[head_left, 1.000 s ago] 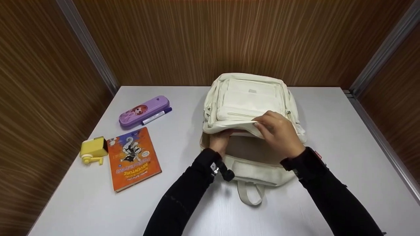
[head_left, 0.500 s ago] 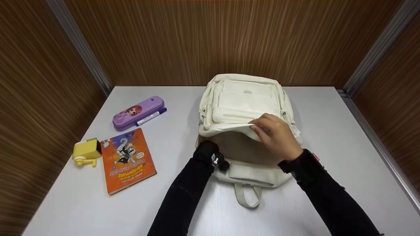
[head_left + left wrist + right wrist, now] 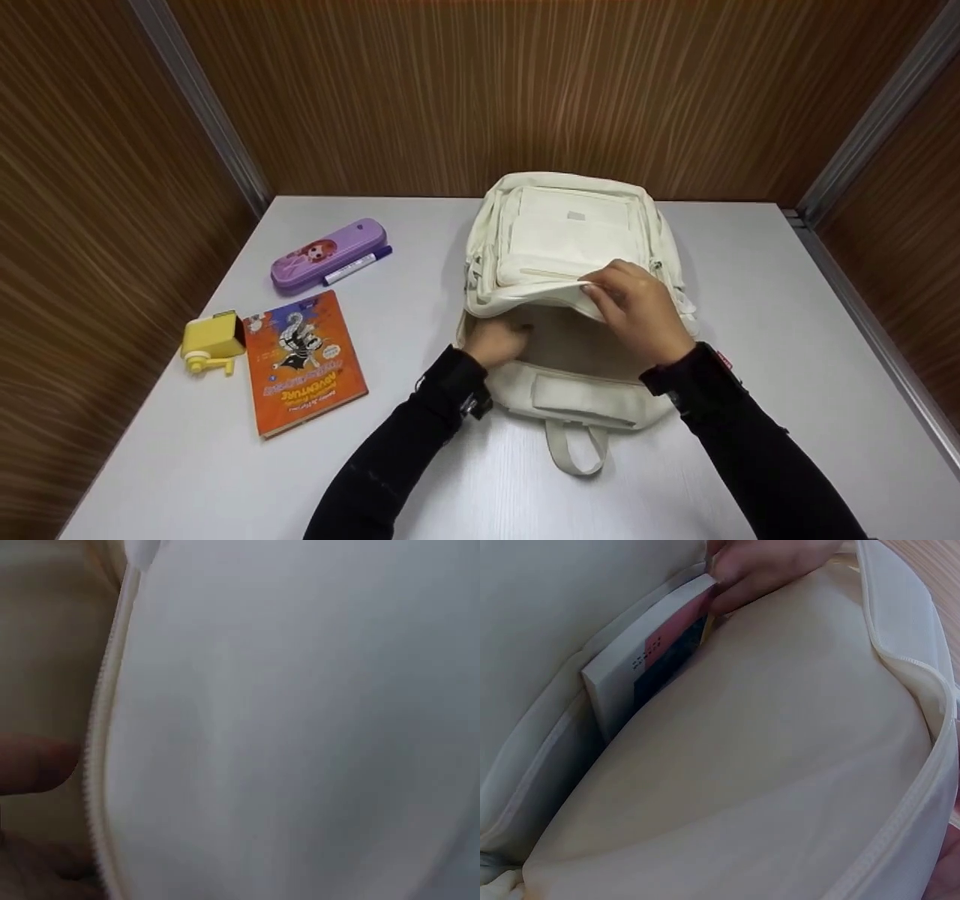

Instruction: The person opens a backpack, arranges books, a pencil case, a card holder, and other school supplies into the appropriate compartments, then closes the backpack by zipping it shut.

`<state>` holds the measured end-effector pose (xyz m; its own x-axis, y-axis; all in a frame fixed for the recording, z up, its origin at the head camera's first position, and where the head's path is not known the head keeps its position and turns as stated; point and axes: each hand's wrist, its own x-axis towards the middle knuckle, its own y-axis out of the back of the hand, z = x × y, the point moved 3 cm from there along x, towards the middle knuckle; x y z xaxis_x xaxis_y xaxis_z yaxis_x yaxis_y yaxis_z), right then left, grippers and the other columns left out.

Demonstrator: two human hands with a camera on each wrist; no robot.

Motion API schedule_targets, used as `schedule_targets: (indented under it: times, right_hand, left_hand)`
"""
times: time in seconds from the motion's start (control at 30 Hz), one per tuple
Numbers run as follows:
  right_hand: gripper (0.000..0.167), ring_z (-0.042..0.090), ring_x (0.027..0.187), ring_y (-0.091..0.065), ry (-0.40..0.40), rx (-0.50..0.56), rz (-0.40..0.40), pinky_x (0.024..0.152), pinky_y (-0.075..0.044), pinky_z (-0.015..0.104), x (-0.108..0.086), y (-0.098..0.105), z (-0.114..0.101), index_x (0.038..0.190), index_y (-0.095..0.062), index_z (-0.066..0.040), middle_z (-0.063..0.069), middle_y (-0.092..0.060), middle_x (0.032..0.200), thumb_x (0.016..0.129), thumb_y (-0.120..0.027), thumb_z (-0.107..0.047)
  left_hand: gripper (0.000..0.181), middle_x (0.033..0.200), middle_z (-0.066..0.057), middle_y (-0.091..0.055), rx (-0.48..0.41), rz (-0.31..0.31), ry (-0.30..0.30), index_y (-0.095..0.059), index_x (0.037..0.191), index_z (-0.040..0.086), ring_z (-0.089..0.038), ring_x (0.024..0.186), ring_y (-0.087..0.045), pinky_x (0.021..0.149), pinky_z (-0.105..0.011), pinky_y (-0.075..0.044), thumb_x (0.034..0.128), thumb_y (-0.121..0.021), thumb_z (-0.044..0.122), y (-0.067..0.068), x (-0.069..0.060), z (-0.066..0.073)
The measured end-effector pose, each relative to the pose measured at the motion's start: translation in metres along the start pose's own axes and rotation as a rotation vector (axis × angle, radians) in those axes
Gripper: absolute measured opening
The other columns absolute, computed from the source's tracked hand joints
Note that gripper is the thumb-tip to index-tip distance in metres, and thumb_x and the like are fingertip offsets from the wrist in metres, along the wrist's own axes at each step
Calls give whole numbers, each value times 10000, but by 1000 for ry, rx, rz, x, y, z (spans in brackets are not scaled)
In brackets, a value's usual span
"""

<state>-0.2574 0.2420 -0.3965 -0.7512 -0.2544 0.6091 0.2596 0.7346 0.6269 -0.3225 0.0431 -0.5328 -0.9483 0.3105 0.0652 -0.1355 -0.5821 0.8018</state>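
Observation:
A cream backpack (image 3: 566, 232) lies with its main compartment unzipped and its mouth towards me. My right hand (image 3: 637, 307) pinches the raised front edge of the opening between thumb and fingers. Inside the mouth, at its left side, is my left hand (image 3: 496, 341). The right wrist view shows the left hand (image 3: 769, 570) at the upper end of a book (image 3: 656, 645), which stands in the bag against the back panel. In the left wrist view a finger (image 3: 34, 763) extends behind the zip edge (image 3: 101, 742), apart from the rest of that hand; the bag hides much of it.
On the table's left side lie an orange comic-style book (image 3: 307, 364), a yellow pencil sharpener with a crank (image 3: 214, 341), a purple pencil case (image 3: 330, 255) and a marker (image 3: 358, 266). Wood-grain panels (image 3: 480, 97) stand around the table. The backpack's carry loop (image 3: 577, 454) points towards me.
My left hand reached deeper into the backpack, hidden past the wrist half a second ago, and has since drawn partly back into sight. My right hand keeps the edge lifted.

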Motion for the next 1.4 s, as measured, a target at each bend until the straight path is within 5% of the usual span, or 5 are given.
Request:
schedule_targets:
  times: [0.17,0.37,0.73,1.03,1.4]
  right_hand:
    - [61,95,773,-539,-20,8,-18,707,-411,218,-4,-3,3,932,-733,-72,43,-651,834,895,-687,-86]
    - [64,95,782,-552,-30,18,-32,718,-408,197,-7,-5,4,935,-734,-67,42,-663,852,893,-688,-81]
    - [57,101,768,-564,-22,27,-54,707,-437,223,-10,-9,4,926,-733,-63,34,-667,851,887,-696,-81]
    - [68,98,770,-565,-20,29,-52,706,-448,241,-9,-7,5,933,-736,-59,27,-669,851,876,-701,-60]
    - [72,74,749,-542,-35,31,-68,686,-441,238,-10,-7,6,939,-743,-77,-1,-656,829,881,-701,-79]
  left_hand:
    - [414,1311,-231,-602,-198,-175,-33,-572,1293,-47,-389,1241,-554,1071,-503,-417,939,-578,168,55,-69,40]
    - [281,1106,-140,-712,-239,-83,-81,-682,1114,-14,-295,1073,-653,967,-462,-497,978,-543,188,100,-101,18]
    - [503,1324,-247,-586,-25,129,469,-551,1323,-27,-409,1218,-556,1000,-550,-443,1001,-468,350,178,-138,-92]
    - [745,1138,-371,-603,324,-62,836,-525,1237,-154,-470,975,-626,748,-548,-537,939,-484,528,195,-187,-146]
    - [1133,1087,-356,-640,380,-97,869,-530,1202,-224,-376,869,-674,605,-404,-549,805,-392,829,182,-185,-140]
